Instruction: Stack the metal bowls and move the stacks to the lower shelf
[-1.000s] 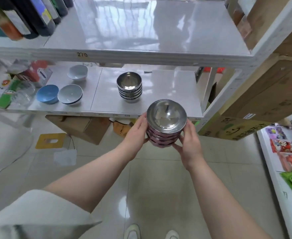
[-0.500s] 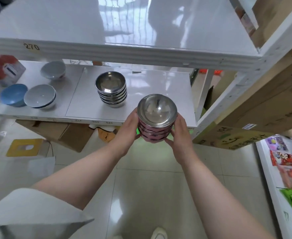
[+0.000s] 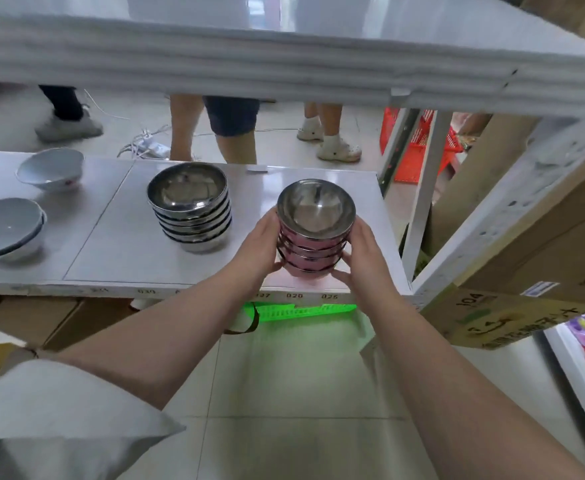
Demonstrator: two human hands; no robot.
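Both hands are clasping a stack of pink-sided metal bowls (image 3: 313,230) from opposite sides: the left hand (image 3: 261,242) is pressing its palm and fingers against the stack's left wall, and the right hand (image 3: 362,252) is cupping the right wall, with fingertips curling under the lowest bowl. Bare forearms are reaching forward from the bottom of the view, and a pale sleeve (image 3: 59,417) is covering the left upper arm. The stack is sitting upright at the front right corner of the lower shelf (image 3: 118,251), close to its front edge; whether its base is touching the shelf or hanging just above it cannot be told. The top bowl's shiny inside is facing up.

Below the front edge, a green glowing strip (image 3: 305,310) is showing over the tiled floor (image 3: 301,393), and cardboard boxes (image 3: 526,237) are leaning at the right.

Further in, near the middle of the shelf and apart from the held stack, a second stack of silver metal bowls (image 3: 190,206) is standing on its own. Toward the left edge, two pale ceramic bowls are resting separately: one (image 3: 5,226) near the front, another (image 3: 51,169) nearer the back edge.

Overhead, the upper shelf (image 3: 284,60) is crossing the whole view. Beyond the back edge, the legs of several people (image 3: 228,126) are standing on the floor, with a red crate (image 3: 415,147) at the right.
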